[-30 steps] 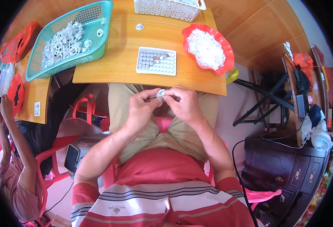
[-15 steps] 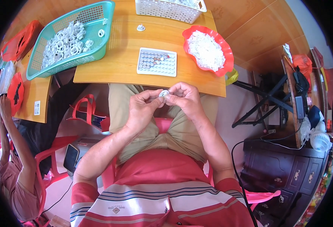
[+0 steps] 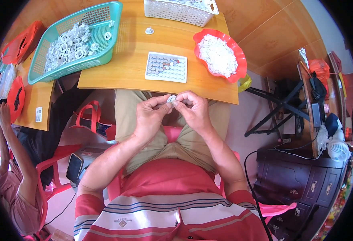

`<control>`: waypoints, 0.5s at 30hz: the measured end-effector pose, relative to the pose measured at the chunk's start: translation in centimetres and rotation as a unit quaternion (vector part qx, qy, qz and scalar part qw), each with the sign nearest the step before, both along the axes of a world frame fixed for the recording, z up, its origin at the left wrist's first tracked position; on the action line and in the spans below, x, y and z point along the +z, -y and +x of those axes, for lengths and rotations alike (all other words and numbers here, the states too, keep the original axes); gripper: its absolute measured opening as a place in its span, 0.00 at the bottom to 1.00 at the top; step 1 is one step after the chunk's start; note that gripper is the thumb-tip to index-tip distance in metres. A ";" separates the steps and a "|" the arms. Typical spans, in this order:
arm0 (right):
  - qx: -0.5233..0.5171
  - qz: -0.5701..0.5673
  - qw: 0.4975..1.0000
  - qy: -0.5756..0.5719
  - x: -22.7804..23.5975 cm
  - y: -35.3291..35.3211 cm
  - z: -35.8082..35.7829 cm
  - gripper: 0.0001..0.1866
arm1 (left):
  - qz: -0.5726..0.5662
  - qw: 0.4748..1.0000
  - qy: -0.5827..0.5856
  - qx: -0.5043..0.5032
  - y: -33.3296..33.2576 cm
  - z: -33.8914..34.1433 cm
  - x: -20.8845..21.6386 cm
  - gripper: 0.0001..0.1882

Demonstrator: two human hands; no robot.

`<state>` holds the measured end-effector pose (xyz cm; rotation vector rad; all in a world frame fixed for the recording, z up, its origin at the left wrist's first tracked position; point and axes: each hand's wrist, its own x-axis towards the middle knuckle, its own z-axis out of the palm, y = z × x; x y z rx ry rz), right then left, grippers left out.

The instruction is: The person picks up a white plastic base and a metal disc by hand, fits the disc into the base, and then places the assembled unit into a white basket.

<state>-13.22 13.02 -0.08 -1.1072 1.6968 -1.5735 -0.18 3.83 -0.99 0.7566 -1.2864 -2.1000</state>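
Above my lap, just off the table's near edge, a small round white plastic piece [image 3: 171,99] is pinched between both hands. My left hand [image 3: 150,114] grips it from the left with thumb and index finger. On its other side, the fingertips of my right hand [image 3: 193,109] press against it. Beyond them on the wooden table [image 3: 124,74] lies a white tray [image 3: 174,78] with rows of small round metal discs, some of its pockets bare. A single small white part [image 3: 149,30] rests farther back.
A green basket [image 3: 70,71] of white ring-shaped parts stands at the left. At the right is a red scalloped bowl [image 3: 240,60] of small white pieces; a white perforated basket [image 3: 180,15] sits at the back. Another person's arms [image 3: 22,172] show at far left, near a phone [image 3: 74,166].
Both hands stay together around the white piece, with a slight shift of the fingers and of the piece's tilt. The table things appear unchanged.
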 end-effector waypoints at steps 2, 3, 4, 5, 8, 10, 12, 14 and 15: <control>0.002 0.008 1.000 0.001 0.1 -0.1 0.0 0.02 | -0.003 1.000 -0.001 0.000 0.0 0.0 -0.1 0.12; 0.003 0.016 1.000 0.003 0.2 -0.1 0.0 0.03 | -0.003 1.000 -0.001 0.000 -0.1 0.1 -0.1 0.12; 0.003 0.016 1.000 0.003 0.2 -0.1 0.1 0.03 | -0.008 1.000 0.003 -0.001 -0.1 0.1 0.0 0.12; 0.000 0.015 0.999 0.029 0.2 -0.1 0.2 0.03 | -0.012 1.000 0.008 -0.003 -0.2 0.1 0.0 0.12; -0.002 0.008 0.997 0.083 -0.4 -0.1 0.0 0.03 | -0.015 1.000 0.005 0.002 -0.3 0.1 -0.1 0.12; -0.001 0.002 0.994 0.111 -0.9 0.0 -0.3 0.03 | -0.012 1.000 0.000 0.004 -0.4 0.0 0.0 0.12; -0.007 0.005 0.983 0.181 -1.2 0.0 -0.5 0.04 | -0.008 1.000 -0.004 0.005 -0.4 0.0 -0.1 0.12; 0.002 0.023 0.980 0.198 -0.7 0.1 -0.6 0.05 | -0.010 1.000 -0.013 -0.002 -0.3 0.1 -0.3 0.12; 0.011 0.040 0.976 0.215 -0.5 0.1 -0.6 0.05 | -0.010 1.000 -0.014 -0.002 -0.2 0.1 -0.4 0.12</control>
